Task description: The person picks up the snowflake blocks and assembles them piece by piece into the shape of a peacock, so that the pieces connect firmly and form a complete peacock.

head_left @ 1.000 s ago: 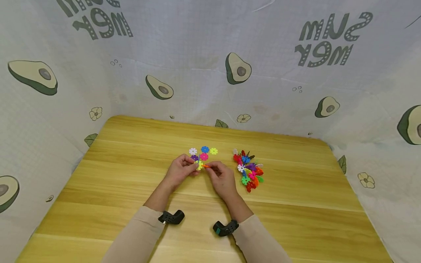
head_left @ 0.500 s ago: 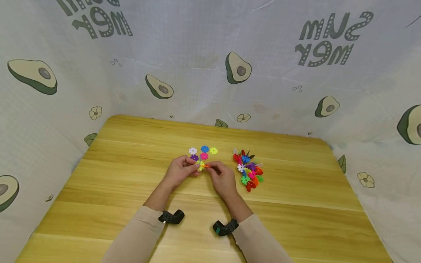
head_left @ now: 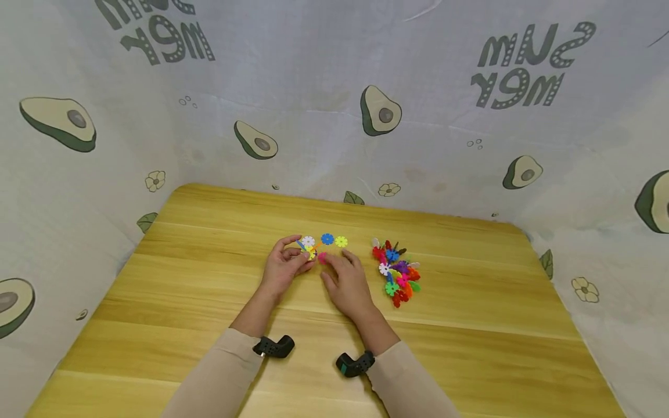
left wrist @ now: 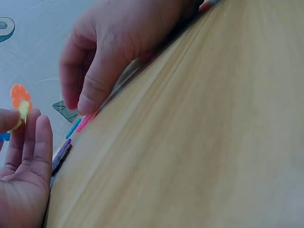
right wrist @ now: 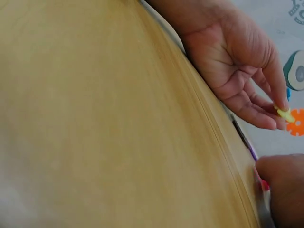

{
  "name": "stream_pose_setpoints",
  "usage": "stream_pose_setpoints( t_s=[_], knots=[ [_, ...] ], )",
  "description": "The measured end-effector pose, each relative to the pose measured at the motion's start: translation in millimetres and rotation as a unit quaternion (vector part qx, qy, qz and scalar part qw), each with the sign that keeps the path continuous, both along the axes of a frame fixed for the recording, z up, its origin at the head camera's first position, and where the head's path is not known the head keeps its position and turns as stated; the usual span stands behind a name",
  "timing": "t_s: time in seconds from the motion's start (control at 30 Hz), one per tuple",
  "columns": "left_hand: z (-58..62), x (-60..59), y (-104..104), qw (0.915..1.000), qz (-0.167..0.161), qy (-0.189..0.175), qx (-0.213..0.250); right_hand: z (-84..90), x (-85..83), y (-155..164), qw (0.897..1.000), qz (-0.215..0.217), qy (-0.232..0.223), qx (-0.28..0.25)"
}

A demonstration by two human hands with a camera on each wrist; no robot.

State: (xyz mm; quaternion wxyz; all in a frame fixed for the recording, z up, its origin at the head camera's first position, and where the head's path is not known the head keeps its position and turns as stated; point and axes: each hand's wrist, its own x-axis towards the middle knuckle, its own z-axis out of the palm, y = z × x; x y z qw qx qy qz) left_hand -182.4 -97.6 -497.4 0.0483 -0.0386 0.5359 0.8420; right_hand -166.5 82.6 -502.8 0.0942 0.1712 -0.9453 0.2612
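Here the left hand (head_left: 284, 264) pinches joined yellow-orange discs (head_left: 311, 252); the right hand (head_left: 347, 280), fingers flat, presses a pink disc (head_left: 322, 258).

Both forearms, in beige sleeves with a dark band at each wrist, are reaching forward and angling toward each other. The left hand (head_left: 284, 264) is resting on its outer edge with the palm turned inward, its thumb and forefinger pinching together while the other fingers (left wrist: 35, 137) are lying nearly straight. The right hand (head_left: 347, 281) is lying palm down just beside it, fingers (left wrist: 90, 90) bending downward and fingertips pressing flat.
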Motion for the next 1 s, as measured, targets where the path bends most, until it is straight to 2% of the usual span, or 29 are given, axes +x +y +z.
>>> stream_pose_setpoints(
  t_s=[0.13,0.2,0.3,0.4,0.47,0.57,0.67,0.83,1.0],
  knots=[
    [0.3,0.4,-1.1,1.0,0.0,0.005,-0.007,-1.8,-0.6,0.2,0.997,-0.058,0.023,-0.037],
    [0.2,0.1,-0.8,1.0,0.0,0.003,-0.009,-2.2,-0.1,0.1,0.996,-0.084,0.018,-0.027],
    [0.2,-0.2,0.0,0.9999,0.003,-0.005,-0.011,-1.2,1.2,-0.4,0.995,-0.1,-0.007,-0.009],
    [0.2,-0.3,0.8,0.9997,0.008,-0.011,-0.018,-0.2,2.0,-1.0,0.995,-0.09,-0.029,-0.012],
    [0.5,-0.4,1.4,0.9996,0.01,-0.012,-0.024,0.1,1.7,-0.8,0.995,-0.083,-0.036,-0.033],
    [0.9,-0.4,2.6,0.9995,0.011,-0.008,-0.028,0.2,1.1,-0.4,0.993,-0.07,-0.038,-0.086],
    [1.1,-0.4,3.9,0.9995,0.009,-0.005,-0.029,-0.1,1.3,0.2,0.987,-0.052,-0.04,-0.149],
    [-0.6,-0.3,5.1,0.9994,-0.006,0.001,-0.033,-1.1,3.1,0.3,0.974,-0.026,-0.022,-0.222],
    [-1.3,0.0,4.5,0.9976,-0.032,0.006,-0.061,-1.6,3.8,-0.7,0.968,-0.018,0.001,-0.251]
  ],
)
